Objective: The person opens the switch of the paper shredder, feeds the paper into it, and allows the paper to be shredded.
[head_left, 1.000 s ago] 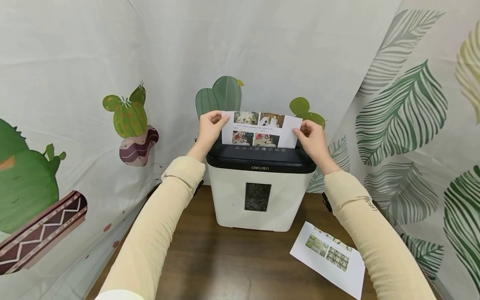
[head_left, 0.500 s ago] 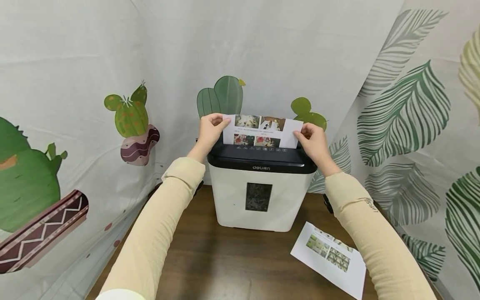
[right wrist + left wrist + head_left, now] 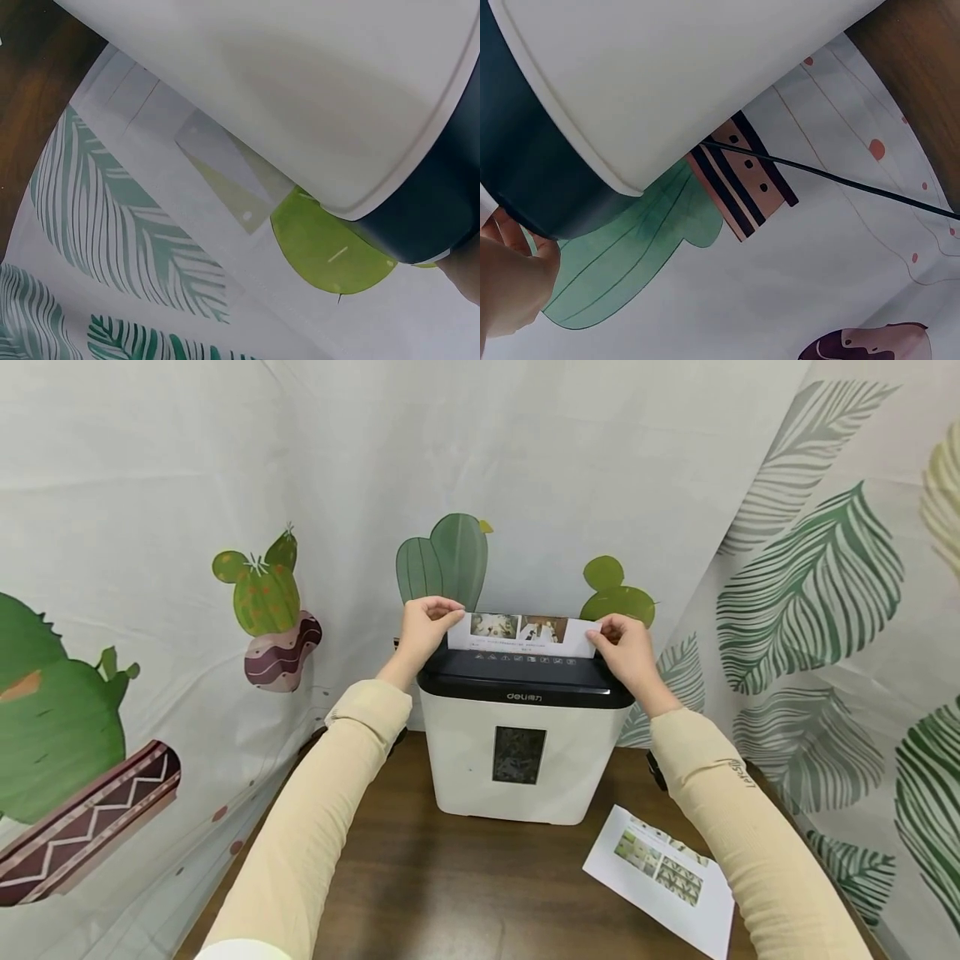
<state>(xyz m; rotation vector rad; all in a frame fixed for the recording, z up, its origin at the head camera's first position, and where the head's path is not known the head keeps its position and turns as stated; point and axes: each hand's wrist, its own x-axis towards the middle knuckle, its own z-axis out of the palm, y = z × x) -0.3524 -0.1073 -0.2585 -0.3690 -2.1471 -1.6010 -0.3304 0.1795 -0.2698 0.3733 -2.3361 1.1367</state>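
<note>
A printed sheet of paper (image 3: 577, 639) stands upright in the top slot of a paper shredder (image 3: 461, 743), which has a white body and a black lid. Only a low strip with two photos and a line of text shows above the slot. My left hand (image 3: 426, 631) pinches the sheet's upper left corner between thumb and fingers. At the upper right corner, my right hand (image 3: 626, 643) pinches it the same way. In the left wrist view the left hand (image 3: 517, 281) is at the lid's edge. The right hand (image 3: 463, 271) shows only partly in the right wrist view.
A second printed sheet (image 3: 660, 885) lies on the brown wooden table (image 3: 435, 885), right of the shredder and near the right sleeve. A black cord (image 3: 832, 178) runs behind the shredder. Patterned curtains (image 3: 570, 468) enclose the back and sides.
The sheet has sunk into the shredder slot, and its lower row of photos has gone from sight. Both hands have moved down with it, still pinching its corners. The second sheet stays put.
</note>
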